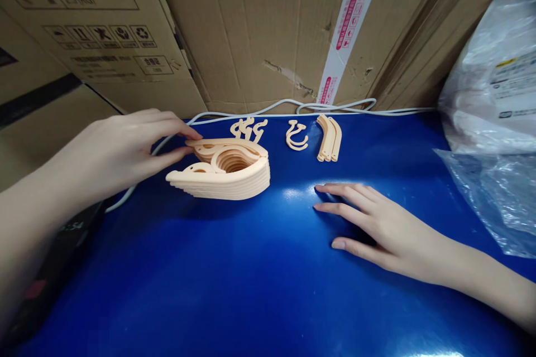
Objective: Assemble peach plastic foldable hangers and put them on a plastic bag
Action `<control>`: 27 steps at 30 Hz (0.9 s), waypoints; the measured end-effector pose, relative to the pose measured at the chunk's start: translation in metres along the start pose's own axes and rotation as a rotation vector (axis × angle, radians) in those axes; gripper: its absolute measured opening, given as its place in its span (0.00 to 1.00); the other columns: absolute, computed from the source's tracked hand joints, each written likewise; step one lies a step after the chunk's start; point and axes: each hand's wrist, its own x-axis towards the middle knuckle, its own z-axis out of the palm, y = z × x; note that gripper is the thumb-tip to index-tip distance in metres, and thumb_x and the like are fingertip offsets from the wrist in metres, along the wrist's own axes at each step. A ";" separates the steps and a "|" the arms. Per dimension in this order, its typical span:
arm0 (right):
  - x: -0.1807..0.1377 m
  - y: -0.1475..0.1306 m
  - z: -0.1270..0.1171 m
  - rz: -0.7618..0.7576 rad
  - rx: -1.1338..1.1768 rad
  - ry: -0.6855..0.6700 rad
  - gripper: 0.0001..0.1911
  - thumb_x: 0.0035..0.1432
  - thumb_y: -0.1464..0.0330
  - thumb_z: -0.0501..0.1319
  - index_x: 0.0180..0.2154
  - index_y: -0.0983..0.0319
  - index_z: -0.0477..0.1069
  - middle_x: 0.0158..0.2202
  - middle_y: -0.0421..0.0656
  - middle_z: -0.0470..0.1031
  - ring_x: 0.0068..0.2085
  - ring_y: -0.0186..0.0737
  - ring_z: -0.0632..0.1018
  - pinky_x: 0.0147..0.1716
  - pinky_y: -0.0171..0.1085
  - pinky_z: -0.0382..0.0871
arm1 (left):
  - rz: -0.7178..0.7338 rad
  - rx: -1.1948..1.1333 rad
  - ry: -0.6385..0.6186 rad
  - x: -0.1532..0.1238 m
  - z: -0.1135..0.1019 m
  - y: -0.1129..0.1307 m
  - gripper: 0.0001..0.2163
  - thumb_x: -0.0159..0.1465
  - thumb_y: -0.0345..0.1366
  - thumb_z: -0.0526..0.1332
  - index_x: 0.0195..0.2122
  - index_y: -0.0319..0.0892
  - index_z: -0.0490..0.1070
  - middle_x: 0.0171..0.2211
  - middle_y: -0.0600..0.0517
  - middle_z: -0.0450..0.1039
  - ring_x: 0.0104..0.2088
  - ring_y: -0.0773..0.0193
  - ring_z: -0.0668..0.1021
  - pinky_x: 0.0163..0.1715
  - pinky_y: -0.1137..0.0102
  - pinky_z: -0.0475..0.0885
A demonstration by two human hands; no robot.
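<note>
A neat stack of beige folding hangers (234, 181) lies on the blue tabletop, folded into curved shapes with a round opening in the middle. My left hand (138, 136) pinches the far left end of the stack between thumb and fingertips. My right hand (372, 223) rests low over the table to the right of the stack, fingers spread and holding nothing. Behind the stack are several small beige hooks (248, 129). More hooks (296, 135) lie to their right, beside a small group of curved beige hanger arms (329, 138).
Cardboard boxes (259, 28) stand along the back and left of the blue table (234, 284). A white cable (285, 103) runs along the back edge. Clear plastic packaging (494, 189) lies at the right. A dark device with lit digits (72, 227) is partly under my left arm.
</note>
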 end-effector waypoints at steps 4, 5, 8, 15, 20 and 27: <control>0.000 0.000 0.001 -0.003 -0.002 0.010 0.23 0.67 0.57 0.55 0.60 0.59 0.65 0.64 0.53 0.63 0.64 0.51 0.66 0.57 0.55 0.67 | 0.016 0.011 0.013 0.000 0.002 -0.002 0.24 0.71 0.55 0.46 0.45 0.43 0.73 0.40 0.55 0.72 0.37 0.65 0.73 0.32 0.75 0.58; 0.000 0.000 0.001 -0.003 0.000 0.013 0.23 0.67 0.57 0.55 0.60 0.59 0.65 0.64 0.53 0.63 0.63 0.51 0.66 0.57 0.55 0.67 | 0.018 0.007 0.019 0.000 0.002 -0.003 0.25 0.70 0.56 0.46 0.45 0.43 0.73 0.39 0.55 0.72 0.37 0.65 0.74 0.32 0.75 0.59; 0.000 -0.001 0.001 0.000 0.010 0.019 0.23 0.67 0.58 0.55 0.60 0.59 0.66 0.64 0.53 0.64 0.63 0.52 0.67 0.56 0.55 0.68 | 0.001 0.013 0.009 0.001 0.002 -0.008 0.26 0.69 0.58 0.46 0.46 0.44 0.73 0.40 0.56 0.73 0.37 0.64 0.74 0.33 0.74 0.60; 0.001 -0.001 0.000 0.005 0.030 0.035 0.23 0.66 0.58 0.57 0.59 0.58 0.67 0.63 0.53 0.65 0.62 0.53 0.67 0.56 0.54 0.68 | -0.073 0.095 0.008 -0.005 -0.018 -0.001 0.23 0.70 0.52 0.44 0.53 0.44 0.69 0.45 0.53 0.69 0.48 0.55 0.73 0.52 0.58 0.67; 0.001 0.000 0.000 0.002 0.031 0.021 0.23 0.66 0.58 0.56 0.59 0.58 0.66 0.63 0.53 0.64 0.62 0.52 0.67 0.56 0.54 0.68 | 0.235 -0.079 0.317 -0.020 -0.012 0.070 0.12 0.71 0.36 0.51 0.51 0.49 0.70 0.50 0.56 0.72 0.51 0.60 0.73 0.56 0.61 0.67; 0.006 0.000 -0.011 0.025 0.092 0.082 0.19 0.68 0.59 0.54 0.55 0.59 0.69 0.58 0.51 0.70 0.57 0.46 0.72 0.55 0.46 0.69 | 0.642 -0.115 0.201 -0.033 0.051 0.149 0.18 0.70 0.25 0.46 0.53 0.35 0.72 0.53 0.45 0.75 0.53 0.56 0.76 0.54 0.63 0.70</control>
